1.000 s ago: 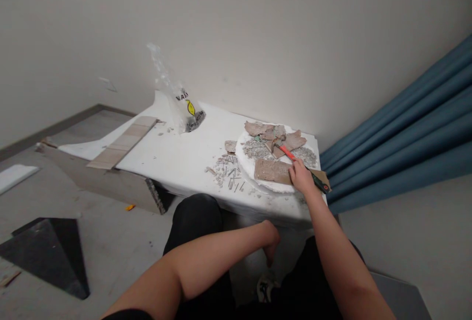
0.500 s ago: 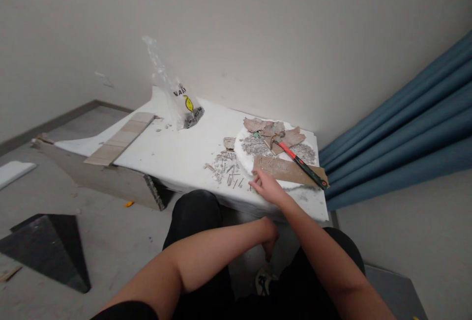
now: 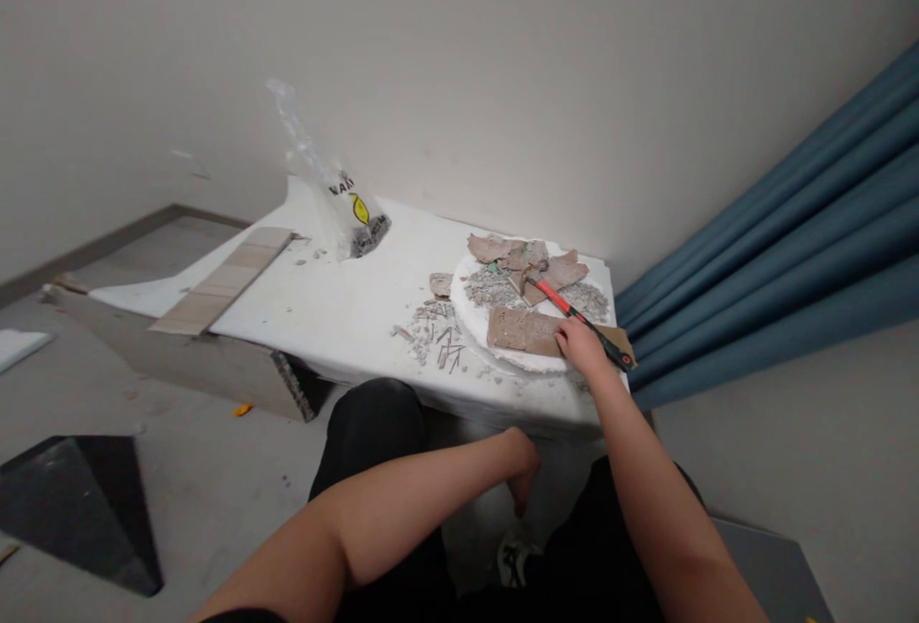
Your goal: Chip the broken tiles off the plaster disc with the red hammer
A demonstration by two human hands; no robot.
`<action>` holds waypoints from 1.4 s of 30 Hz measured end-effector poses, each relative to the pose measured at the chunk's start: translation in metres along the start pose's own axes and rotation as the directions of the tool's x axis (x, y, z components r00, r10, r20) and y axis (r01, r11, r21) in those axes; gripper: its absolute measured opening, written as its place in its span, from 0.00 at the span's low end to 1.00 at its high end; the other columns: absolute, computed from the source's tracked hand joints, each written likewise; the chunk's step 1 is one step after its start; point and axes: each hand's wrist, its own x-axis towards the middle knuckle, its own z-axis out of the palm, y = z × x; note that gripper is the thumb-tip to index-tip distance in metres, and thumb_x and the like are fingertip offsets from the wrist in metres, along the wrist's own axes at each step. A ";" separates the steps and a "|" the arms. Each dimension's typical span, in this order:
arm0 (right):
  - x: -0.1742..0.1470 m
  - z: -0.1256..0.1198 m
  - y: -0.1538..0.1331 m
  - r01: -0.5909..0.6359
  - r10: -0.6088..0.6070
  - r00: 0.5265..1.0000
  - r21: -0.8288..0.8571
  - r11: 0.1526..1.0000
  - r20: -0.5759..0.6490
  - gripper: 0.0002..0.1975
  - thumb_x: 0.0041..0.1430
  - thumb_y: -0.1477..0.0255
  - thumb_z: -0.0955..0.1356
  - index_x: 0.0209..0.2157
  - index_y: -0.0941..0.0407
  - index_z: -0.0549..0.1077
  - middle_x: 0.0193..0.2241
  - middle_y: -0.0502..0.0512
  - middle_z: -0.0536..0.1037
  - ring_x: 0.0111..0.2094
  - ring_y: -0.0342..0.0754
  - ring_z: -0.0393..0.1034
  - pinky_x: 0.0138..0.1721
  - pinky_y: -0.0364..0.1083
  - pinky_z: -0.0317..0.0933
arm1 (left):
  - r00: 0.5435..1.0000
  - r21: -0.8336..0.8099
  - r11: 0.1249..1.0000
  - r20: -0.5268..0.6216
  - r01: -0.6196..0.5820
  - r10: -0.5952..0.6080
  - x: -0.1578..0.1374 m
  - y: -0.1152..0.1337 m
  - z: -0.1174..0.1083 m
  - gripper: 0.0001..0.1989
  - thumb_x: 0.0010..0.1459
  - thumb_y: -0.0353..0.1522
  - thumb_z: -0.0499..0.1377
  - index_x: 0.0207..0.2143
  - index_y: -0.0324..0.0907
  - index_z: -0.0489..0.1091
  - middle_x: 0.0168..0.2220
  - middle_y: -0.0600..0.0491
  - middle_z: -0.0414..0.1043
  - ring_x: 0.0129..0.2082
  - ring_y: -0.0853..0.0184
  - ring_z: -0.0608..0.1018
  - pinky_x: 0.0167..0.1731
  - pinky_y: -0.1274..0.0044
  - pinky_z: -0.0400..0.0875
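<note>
My right hand [image 3: 580, 347] rests over a brown cardboard strip [image 3: 527, 331], right beside the handle of a hammer [image 3: 552, 294]. Its fingers look partly bent, and whether they grip the handle, the strip or nothing cannot be made out. The hammer lies slantwise with its head on brown scraps [image 3: 564, 271]. Beneath these is a round white slab [image 3: 470, 324] strewn with grey crumbs. Between my knees my left hand [image 3: 524, 479] hangs down, fingers loosely extended, and I see nothing in it.
Nails and grey bits [image 3: 446, 347] lie left of the slab. A clear plastic bag [image 3: 348, 221] with dark contents stands farther back on the white-covered bench [image 3: 345, 317]. Another cardboard piece [image 3: 222, 283] spans its left end. Blue curtains [image 3: 782, 240] hang at right; a black angular object [image 3: 86, 508] is on the floor.
My right hand has moved right, from the strip's left end beside the nails to the hammer handle. My left hand stays hanging. The view has shifted slightly.
</note>
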 end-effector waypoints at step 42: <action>0.005 0.004 -0.008 -0.028 0.025 0.999 -0.118 0.993 -0.021 0.09 0.69 0.70 0.64 0.44 0.59 0.74 0.51 0.66 0.70 0.40 0.52 0.73 0.41 0.47 0.63 | 0.998 0.113 0.993 0.070 -0.018 0.010 -0.002 0.003 -0.003 0.17 0.32 0.45 0.73 0.23 0.46 0.80 0.29 0.46 0.80 0.38 0.50 0.81 0.42 0.63 0.75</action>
